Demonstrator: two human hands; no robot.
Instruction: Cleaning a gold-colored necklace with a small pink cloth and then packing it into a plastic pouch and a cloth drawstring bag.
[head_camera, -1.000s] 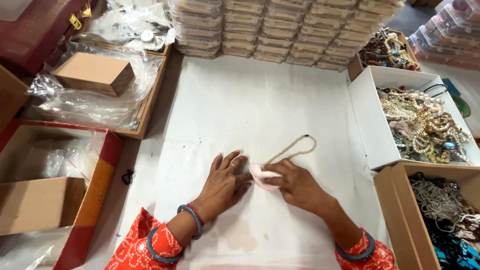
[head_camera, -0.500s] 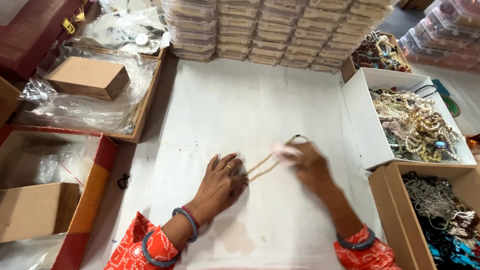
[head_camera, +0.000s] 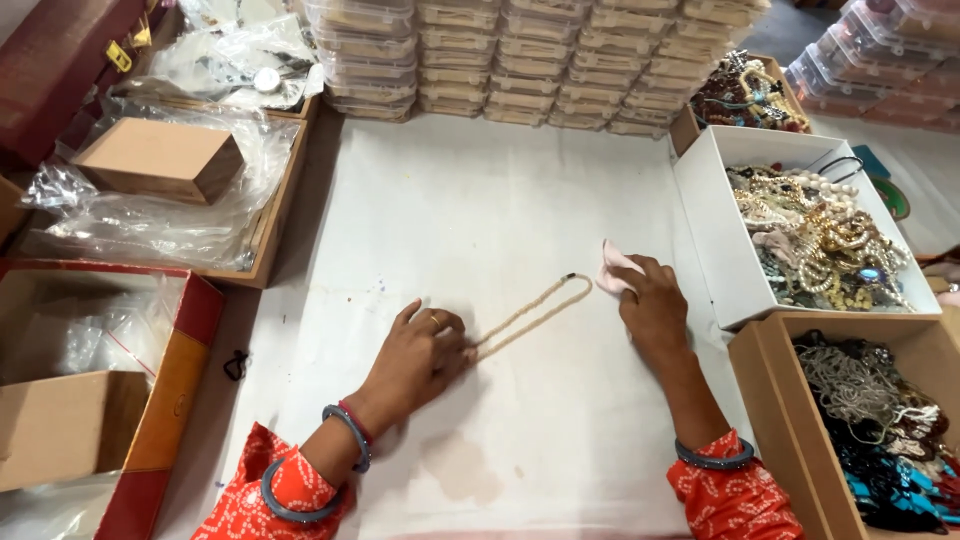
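surface: white sheet, stained at lower centre | centre: beaded necklace, pink cloth | top: stacked clear boxes | right: white jewellery box, brown box | left: wooden tray, red box

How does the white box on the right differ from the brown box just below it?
The white box holds gold and pearl-coloured jewellery, while the brown box holds grey, black and turquoise strands. The white box lies wholly in view; the brown box is cut off by the frame's edge. Both are open, lidless and full of tangled pieces.
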